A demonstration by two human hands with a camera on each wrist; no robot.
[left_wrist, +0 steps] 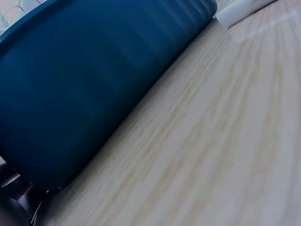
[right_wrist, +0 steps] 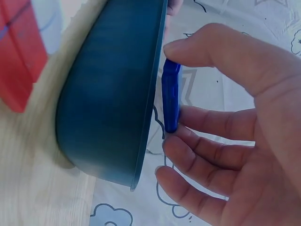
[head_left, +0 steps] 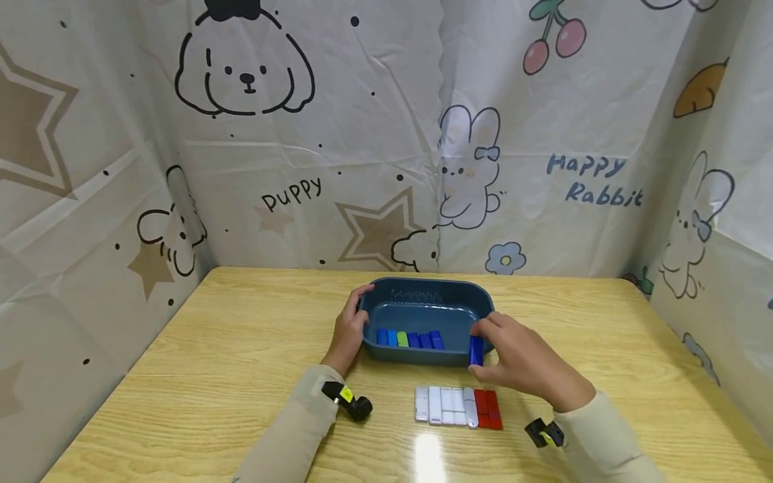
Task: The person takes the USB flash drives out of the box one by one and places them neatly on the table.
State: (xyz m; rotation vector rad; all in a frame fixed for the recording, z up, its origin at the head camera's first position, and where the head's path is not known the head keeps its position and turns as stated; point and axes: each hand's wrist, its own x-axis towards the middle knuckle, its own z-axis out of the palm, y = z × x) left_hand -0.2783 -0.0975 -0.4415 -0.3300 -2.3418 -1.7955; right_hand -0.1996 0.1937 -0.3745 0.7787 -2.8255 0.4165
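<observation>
A dark blue plastic basin [head_left: 429, 357] stands on the table. My left hand [head_left: 349, 334] grips its left side, thumb near the rim; in the left wrist view only a blurred bit of that hand [left_wrist: 11, 202] shows beside the basin wall [left_wrist: 84, 84]. Between thumb and fingers, my right hand [head_left: 513, 352] pinches a small glossy blue bar [head_left: 476, 351], upright at the basin's front right corner. The right wrist view shows this blue bar [right_wrist: 171, 96] just above the rim. Inside the basin, several blue bars [head_left: 425, 340] and one green bar [head_left: 402, 339] lie in a row along the front.
In front of the basin, white and grey bars [head_left: 447, 406] lie side by side with red bars [head_left: 488, 409] at their right end. A patterned curtain [head_left: 386, 134] encloses the wooden table [head_left: 253, 322] at the back and sides.
</observation>
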